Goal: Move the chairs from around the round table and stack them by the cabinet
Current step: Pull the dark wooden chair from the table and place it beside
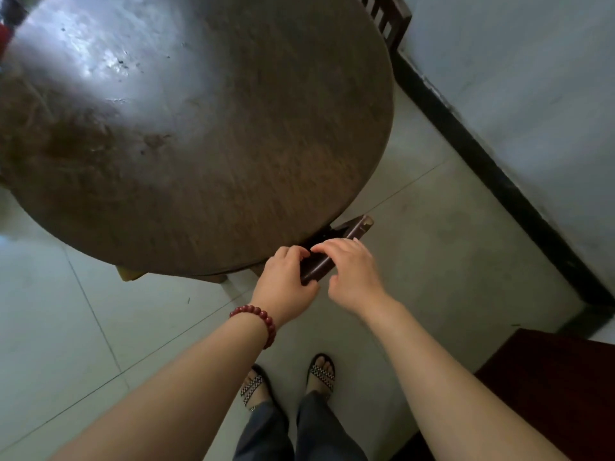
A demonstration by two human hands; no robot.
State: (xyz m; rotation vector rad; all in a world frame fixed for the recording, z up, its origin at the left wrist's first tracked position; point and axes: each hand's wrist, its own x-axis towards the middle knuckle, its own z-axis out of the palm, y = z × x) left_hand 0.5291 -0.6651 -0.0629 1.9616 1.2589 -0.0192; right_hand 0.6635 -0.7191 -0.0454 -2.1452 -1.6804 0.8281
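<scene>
A dark wooden chair is tucked under the round brown table [199,134]; only the top rail of its back [352,232] shows at the table's near right edge. My left hand [286,274], with a red bead bracelet on the wrist, grips the rail's near end, fingers curled over it. My right hand [352,271] lies over the rail beside it, its curled fingers touching the top; a firm grip cannot be told. Another chair's slatted back [386,18] stands at the far side by the wall.
A pale wall with a black skirting board [482,154] runs along the right. A dark red surface [552,390] sits at the lower right corner. Pale floor tiles [83,311] lie open to the left. My sandalled feet [289,380] stand just behind the chair.
</scene>
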